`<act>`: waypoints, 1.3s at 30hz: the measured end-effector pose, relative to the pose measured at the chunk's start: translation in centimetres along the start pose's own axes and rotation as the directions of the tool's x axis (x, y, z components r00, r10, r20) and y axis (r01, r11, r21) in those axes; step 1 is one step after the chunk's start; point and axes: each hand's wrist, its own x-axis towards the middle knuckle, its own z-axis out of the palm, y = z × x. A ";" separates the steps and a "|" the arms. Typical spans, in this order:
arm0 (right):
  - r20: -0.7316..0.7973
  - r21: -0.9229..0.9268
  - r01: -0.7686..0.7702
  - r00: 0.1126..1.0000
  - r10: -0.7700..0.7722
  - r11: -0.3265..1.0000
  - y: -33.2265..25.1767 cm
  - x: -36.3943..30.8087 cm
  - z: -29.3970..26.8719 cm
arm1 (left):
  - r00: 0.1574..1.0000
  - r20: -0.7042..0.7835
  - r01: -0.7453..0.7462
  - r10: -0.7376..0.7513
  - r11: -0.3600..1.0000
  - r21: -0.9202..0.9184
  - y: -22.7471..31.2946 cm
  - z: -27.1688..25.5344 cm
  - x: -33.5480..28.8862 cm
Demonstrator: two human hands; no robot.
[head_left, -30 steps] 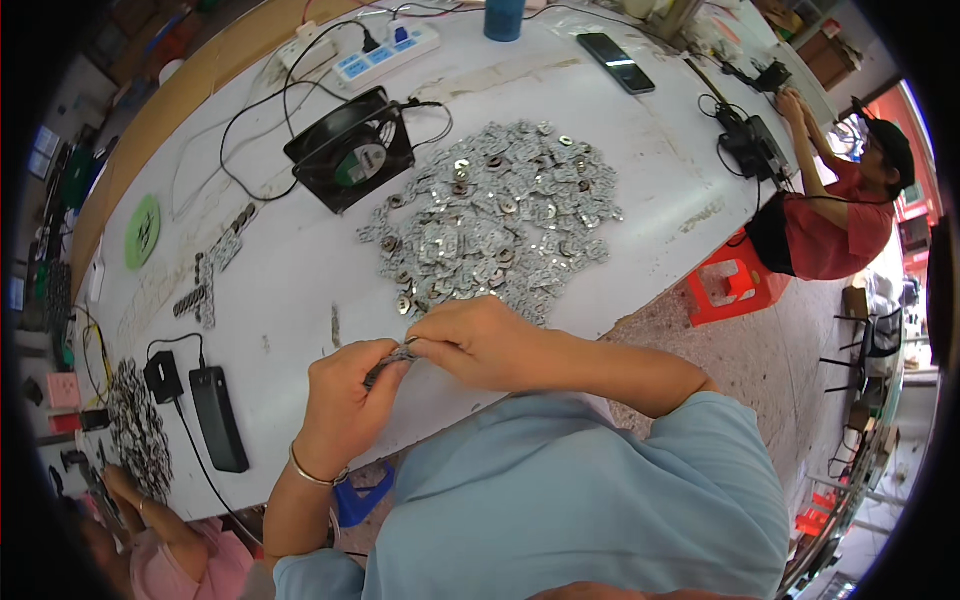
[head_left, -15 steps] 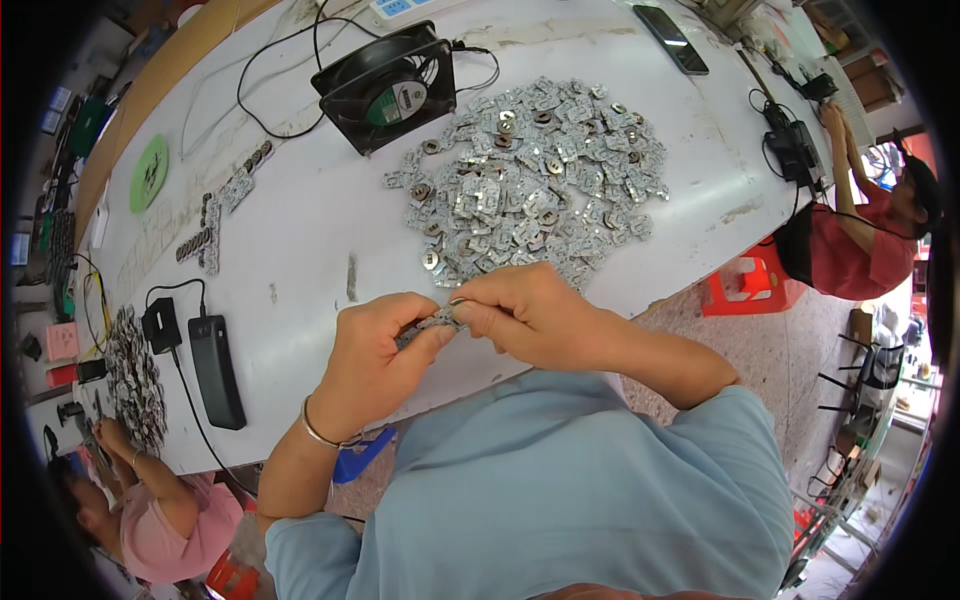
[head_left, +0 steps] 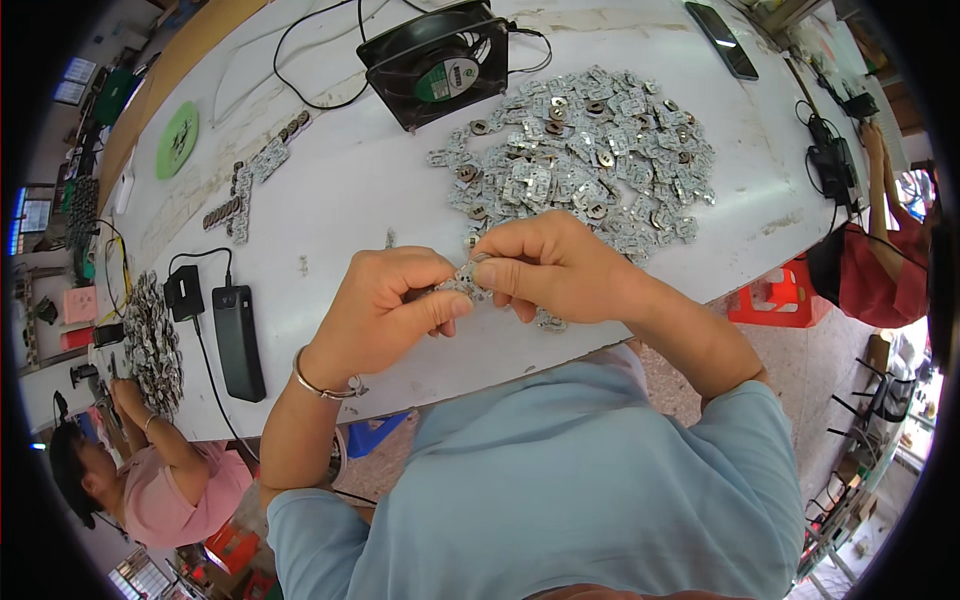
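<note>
My left hand (head_left: 385, 305) is closed, thumb and forefinger pinching a small silvery metal part (head_left: 462, 284). From the other side, the thumb and bent fingers of my right hand (head_left: 565, 268) grip the same part. Both hands meet just above the table's near edge, and the fingers cover much of the part. Below my right fingers another small metal piece (head_left: 550, 321) shows; I cannot tell whether it lies on the table or is held. Beyond my hands spreads a heap of similar silvery metal parts (head_left: 590, 165), some with round, dark discs.
Behind the heap stands a black fan (head_left: 435, 65). Rows of parts (head_left: 240, 200) and a green disc (head_left: 178, 140) lie left, near a black power bank (head_left: 238, 345). A phone (head_left: 722, 40) lies far right. Co-workers sit at both sides, one by another heap (head_left: 152, 345).
The whole view has shifted, so the table's things appear farther right and higher. Both hands still grip the part, and a small metal piece now shows below my right fingers.
</note>
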 end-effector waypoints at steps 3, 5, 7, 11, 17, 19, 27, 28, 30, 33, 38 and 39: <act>0.054 0.090 0.011 0.998 -0.016 0.996 -0.2 1.0 -0.4 | 0.999 -0.013 -0.041 0.041 0.999 -0.032 0.2 -0.8 0.3; -0.074 -0.042 0.015 0.997 -0.018 0.999 -0.5 1.8 -0.5 | 0.982 -0.059 -0.165 0.178 0.970 0.178 0.2 -1.4 0.7; -0.104 -0.042 0.026 0.994 -0.030 0.999 -0.5 2.8 -0.8 | 0.955 -0.204 -0.160 0.214 0.954 0.252 -0.3 -1.5 1.5; -0.188 -0.223 0.038 0.979 -0.081 0.974 -1.1 3.8 -1.1 | 0.774 -0.266 -0.251 0.574 0.664 0.705 -1.0 -1.3 2.7; -0.182 -0.266 0.075 0.975 -0.127 0.961 -1.6 4.6 -1.4 | 0.682 -0.143 -0.272 0.717 0.431 0.861 -2.0 -1.7 3.5; -0.183 -0.248 0.075 0.975 -0.123 0.966 -1.6 4.8 -1.4 | 0.668 -0.121 -0.270 0.734 0.392 0.880 -2.0 -1.9 3.7; -0.271 -0.331 0.123 0.937 -0.220 0.936 -1.8 7.1 -2.0 | 0.514 -0.047 -0.272 0.857 0.214 0.938 -2.7 -3.7 6.4; -0.274 -0.401 0.165 0.917 -0.290 0.901 -1.9 7.5 -2.3 | 0.511 -0.106 -0.276 0.853 0.279 0.920 -2.7 -3.8 6.7; -0.270 -0.468 0.206 0.893 -0.361 0.860 -2.1 7.9 -2.3 | 0.509 -0.163 -0.278 0.845 0.341 0.898 -2.6 -3.9 6.8; -0.327 -0.393 0.200 0.882 -0.339 0.898 -2.6 8.3 -2.2 | 0.515 -0.257 -0.237 0.818 0.424 0.874 -2.4 -3.9 6.7; -0.351 -0.348 0.165 0.890 -0.292 0.923 -2.3 8.8 -2.3 | 0.511 -0.272 -0.220 0.815 0.430 0.876 -2.0 -2.9 6.5; -0.352 -0.349 0.164 0.890 -0.291 0.923 -2.2 8.7 -2.1 | 0.511 -0.273 -0.220 0.815 0.431 0.875 -2.0 -2.7 6.4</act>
